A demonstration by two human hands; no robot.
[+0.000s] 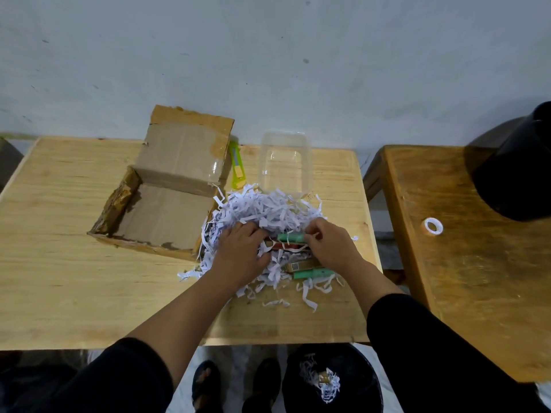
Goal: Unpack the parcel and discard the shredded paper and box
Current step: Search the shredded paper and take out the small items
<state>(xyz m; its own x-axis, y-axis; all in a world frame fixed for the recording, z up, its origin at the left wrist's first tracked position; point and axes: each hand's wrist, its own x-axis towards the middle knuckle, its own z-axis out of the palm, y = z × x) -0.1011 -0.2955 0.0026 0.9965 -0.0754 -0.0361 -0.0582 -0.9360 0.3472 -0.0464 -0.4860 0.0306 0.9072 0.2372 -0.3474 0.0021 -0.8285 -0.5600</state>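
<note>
Hands sift shredded paper [262, 210] beside the emptied cardboard box [161, 201]: right hand [331, 245] pinches a green tube [290, 237], left hand [241, 248] presses flat; buried items risk being binned unnoticed.

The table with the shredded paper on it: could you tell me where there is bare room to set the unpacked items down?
Bare wood lies on the table left of and in front of the cardboard box, along the near edge. The right half is crowded: shredded paper, both hands, clear plastic container and green utility knife behind.
</note>
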